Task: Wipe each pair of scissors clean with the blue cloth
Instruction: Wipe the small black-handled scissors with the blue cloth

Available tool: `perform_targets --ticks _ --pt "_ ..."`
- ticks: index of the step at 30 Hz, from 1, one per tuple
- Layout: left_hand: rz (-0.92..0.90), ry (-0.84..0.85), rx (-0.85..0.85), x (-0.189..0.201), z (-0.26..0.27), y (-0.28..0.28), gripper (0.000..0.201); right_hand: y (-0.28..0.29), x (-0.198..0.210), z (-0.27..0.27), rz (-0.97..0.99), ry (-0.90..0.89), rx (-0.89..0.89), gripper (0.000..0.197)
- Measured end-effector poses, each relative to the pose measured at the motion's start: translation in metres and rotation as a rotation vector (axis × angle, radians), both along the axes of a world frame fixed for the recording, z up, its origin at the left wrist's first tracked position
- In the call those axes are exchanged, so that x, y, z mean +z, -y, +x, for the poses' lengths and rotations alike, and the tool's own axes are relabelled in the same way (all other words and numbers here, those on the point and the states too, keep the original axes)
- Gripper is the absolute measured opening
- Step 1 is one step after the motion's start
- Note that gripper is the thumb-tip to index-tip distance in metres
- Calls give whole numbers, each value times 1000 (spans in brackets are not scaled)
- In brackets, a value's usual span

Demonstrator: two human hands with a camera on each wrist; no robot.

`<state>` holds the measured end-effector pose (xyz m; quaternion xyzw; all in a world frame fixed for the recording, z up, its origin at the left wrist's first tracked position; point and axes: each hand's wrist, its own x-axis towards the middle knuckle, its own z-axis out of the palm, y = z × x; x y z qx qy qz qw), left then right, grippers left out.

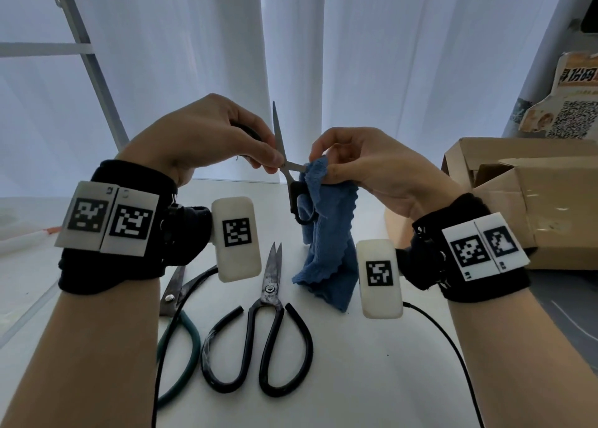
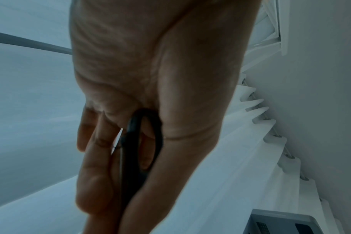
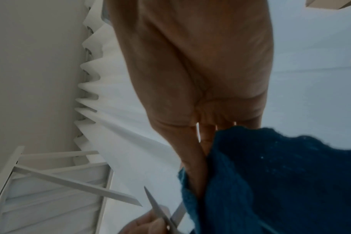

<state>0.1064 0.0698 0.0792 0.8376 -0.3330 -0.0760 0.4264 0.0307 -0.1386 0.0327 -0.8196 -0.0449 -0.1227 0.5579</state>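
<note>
Up above the desk (image 1: 372, 363), the left hand (image 1: 200, 136) is curling its fingers (image 1: 270, 159) round one black handle loop of a small pair of steel-bladed scissors (image 1: 284, 162), thumb and fingertip pinching near the pivot. One blade is pointing upward, the other is pointing sideways into the cloth, and the second black loop is hanging below. The right hand (image 1: 365, 165) is pinching a bunched fold of the ribbed blue cloth (image 1: 326, 233) around that sideways blade, with the rest of the cloth draping down toward the desk. Both wrists are wearing black bands with white tag blocks. On the white desk below are lying a large pair of black-handled scissors (image 1: 265, 324), blades closed, and to its left a green-handled pair (image 1: 176, 314), partly hidden. A brown cardboard box (image 1: 530, 201) is sitting at the right, and white curtains (image 1: 291, 39) are hanging behind.
</note>
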Motion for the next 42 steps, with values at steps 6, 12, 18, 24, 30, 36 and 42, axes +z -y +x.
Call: perform_targets --ticks 6,12,18,24,30,36,42 --pt "-16 -1 -8 2 -1 1 5 -1 2 0 17 33 -19 18" --pt "-18 -6 -18 1 -4 3 3 -2 2 0 1 28 5 18" --pt "-32 -4 -1 0 0 2 1 8 0 0 3 -8 -37 22" --pt "-54 1 41 2 4 -5 5 22 -4 2 63 -6 -319 21" --pt "-33 2 28 2 2 -4 5 20 -13 10 147 -18 -420 17" --pt "110 -4 -10 -5 3 0 6 9 -4 4 471 121 -192 26" --pt "94 31 -31 -5 2 2 7 -1 2 3 343 62 -101 37"
